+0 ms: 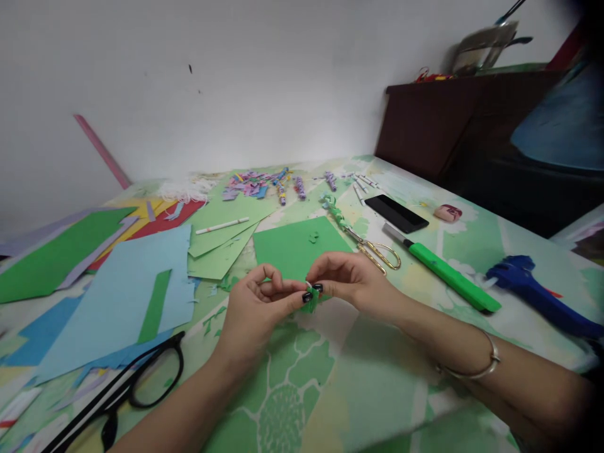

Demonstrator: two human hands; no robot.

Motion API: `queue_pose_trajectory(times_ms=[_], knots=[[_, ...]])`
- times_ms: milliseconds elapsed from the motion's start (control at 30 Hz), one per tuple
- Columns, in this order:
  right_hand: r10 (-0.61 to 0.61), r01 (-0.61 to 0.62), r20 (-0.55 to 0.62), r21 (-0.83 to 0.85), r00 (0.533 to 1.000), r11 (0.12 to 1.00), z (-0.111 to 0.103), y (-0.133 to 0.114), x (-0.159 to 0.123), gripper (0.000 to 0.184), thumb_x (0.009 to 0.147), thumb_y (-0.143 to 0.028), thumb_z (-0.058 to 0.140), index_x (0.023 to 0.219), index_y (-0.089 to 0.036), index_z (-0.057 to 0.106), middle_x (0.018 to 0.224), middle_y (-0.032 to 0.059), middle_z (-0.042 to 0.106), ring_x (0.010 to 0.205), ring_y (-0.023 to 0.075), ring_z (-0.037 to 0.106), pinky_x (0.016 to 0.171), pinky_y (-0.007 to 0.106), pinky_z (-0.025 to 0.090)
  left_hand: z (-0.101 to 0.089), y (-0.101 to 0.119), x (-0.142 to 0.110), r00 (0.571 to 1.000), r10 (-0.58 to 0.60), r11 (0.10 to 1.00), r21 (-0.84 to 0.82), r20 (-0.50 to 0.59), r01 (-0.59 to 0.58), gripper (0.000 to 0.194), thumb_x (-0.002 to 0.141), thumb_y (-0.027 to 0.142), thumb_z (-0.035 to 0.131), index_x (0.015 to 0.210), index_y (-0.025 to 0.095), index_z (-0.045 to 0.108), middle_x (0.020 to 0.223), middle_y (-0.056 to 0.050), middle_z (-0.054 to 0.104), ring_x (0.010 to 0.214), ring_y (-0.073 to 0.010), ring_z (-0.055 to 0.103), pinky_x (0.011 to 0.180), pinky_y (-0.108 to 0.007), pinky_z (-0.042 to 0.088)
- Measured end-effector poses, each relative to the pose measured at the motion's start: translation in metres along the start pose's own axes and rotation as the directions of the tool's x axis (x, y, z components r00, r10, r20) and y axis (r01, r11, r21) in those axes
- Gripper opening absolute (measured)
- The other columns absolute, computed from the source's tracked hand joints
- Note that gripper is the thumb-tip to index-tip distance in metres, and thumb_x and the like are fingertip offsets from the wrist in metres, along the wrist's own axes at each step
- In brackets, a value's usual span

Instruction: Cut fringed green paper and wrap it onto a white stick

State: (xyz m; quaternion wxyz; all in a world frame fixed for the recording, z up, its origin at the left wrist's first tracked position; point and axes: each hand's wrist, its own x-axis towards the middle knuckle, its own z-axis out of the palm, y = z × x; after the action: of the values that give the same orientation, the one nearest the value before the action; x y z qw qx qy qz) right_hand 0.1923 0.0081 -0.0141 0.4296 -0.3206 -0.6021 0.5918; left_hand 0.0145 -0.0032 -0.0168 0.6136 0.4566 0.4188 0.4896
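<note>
My left hand (257,308) and my right hand (358,283) meet at the middle of the table, both with fingers pinched. Between the thumbs and fingertips is a small piece of green paper (312,304), bunched or curled, with a thin white bit at its top. The fingers hide part of it, so its full shape cannot be made out. Just behind my hands lies a green paper sheet (283,242) with a small green scrap (314,237) on it. Gold-handled scissors (377,251) lie beyond my right hand, their blades by a curly green paper strand (334,211).
At right lie a green utility knife (448,274) with its blade out, a blue glue gun (538,289), a black phone (396,212) and an eraser-like lump (448,213). Black glasses (158,377) and a light blue sheet (127,296) are at left. Paper scraps (248,184) lie behind.
</note>
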Motion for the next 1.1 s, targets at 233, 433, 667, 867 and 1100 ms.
queue_pose_trajectory(times_ms=[233,433,667,867,1100], knots=[[0.043,-0.04,-0.043,0.078,0.998,0.996,-0.0002,0.0013,0.0024,0.013,0.07,-0.02,0.073,0.076,-0.012,0.065,0.067,-0.0002,0.064,0.063,0.0092,0.06,0.063,0.022,0.049,-0.0003,0.0002,-0.002,1.0,-0.008,0.999,-0.053,0.021,0.009,0.036,0.065,0.01,0.078,0.069,0.017,0.043,0.076,-0.002,0.074,0.067,-0.0116,0.069,0.063,-0.018,0.051],[0.061,-0.056,-0.044,0.099,0.997,0.994,-0.0002,0.0017,0.0021,0.013,0.069,-0.02,0.075,0.075,-0.012,0.066,0.066,-0.0001,0.065,0.062,0.0086,0.062,0.063,0.021,0.051,-0.0002,0.0002,-0.0026,0.999,-0.01,0.998,-0.061,0.038,0.012,0.035,0.066,0.011,0.077,0.069,0.018,0.043,0.078,-0.002,0.074,0.069,-0.0118,0.068,0.063,-0.018,0.05],[0.053,-0.047,-0.052,0.106,0.997,0.993,0.0,0.0035,0.0017,0.016,0.067,-0.023,0.077,0.074,-0.013,0.067,0.066,0.0,0.067,0.062,0.0089,0.063,0.062,0.021,0.051,0.0018,0.0035,-0.0035,0.999,-0.041,0.995,-0.087,0.009,0.042,0.036,0.062,0.011,0.078,0.066,0.017,0.043,0.072,-0.001,0.073,0.066,-0.0126,0.068,0.061,-0.019,0.049],[0.043,-0.035,-0.069,0.108,0.997,0.994,0.0006,0.0037,0.0007,0.015,0.066,-0.022,0.078,0.073,-0.013,0.067,0.067,0.0008,0.067,0.063,0.0099,0.064,0.063,0.022,0.053,0.0029,0.0055,-0.004,0.997,-0.08,0.987,-0.136,0.013,0.081,0.037,0.059,0.008,0.079,0.065,0.017,0.043,0.071,-0.002,0.074,0.065,-0.0111,0.067,0.061,-0.017,0.048],[0.044,-0.036,-0.072,0.104,0.996,0.994,0.0008,0.0042,0.0005,0.014,0.066,-0.022,0.078,0.072,-0.014,0.068,0.066,0.0009,0.068,0.063,0.0108,0.064,0.063,0.023,0.053,0.0038,0.0046,-0.0031,0.995,-0.095,0.987,-0.129,0.014,0.096,0.036,0.061,0.009,0.078,0.065,0.017,0.044,0.071,-0.002,0.073,0.066,-0.0111,0.067,0.063,-0.017,0.048]])
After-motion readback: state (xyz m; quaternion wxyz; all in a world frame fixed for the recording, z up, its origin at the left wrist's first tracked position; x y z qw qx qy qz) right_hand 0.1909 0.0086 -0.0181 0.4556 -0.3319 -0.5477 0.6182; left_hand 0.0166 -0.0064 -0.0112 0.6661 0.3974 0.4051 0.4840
